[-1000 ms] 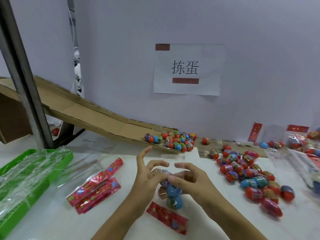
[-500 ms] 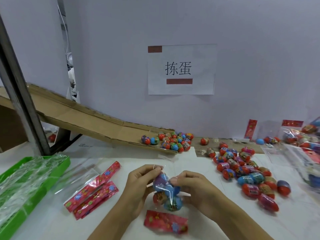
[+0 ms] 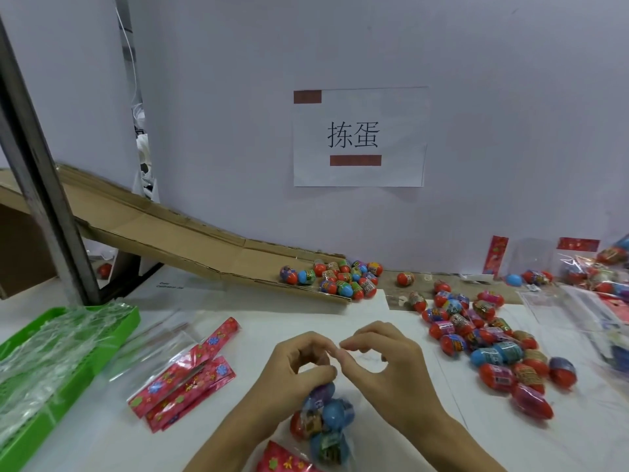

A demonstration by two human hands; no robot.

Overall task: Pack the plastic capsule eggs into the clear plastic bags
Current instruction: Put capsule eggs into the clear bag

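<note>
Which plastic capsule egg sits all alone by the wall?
The red plastic capsule egg on the brown cardboard strip, between the cardboard ramp's egg cluster and the big right-hand egg pile. Nothing touches it.

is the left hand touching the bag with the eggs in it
Touching. The head view shows the left hand with its fingers curled round the top of the bag of eggs, pinching it just above the purple egg.

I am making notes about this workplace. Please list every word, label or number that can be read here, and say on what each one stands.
"拣蛋": large black characters on the white paper sign taped to the wall.
Small dark print on the white sheet under the cardboard ramp: too small and blurred to read.
Wrappers on the capsule eggs: printed, but too small to read.
Red header cards of the bags: only flower patterns, no legible words.
</note>
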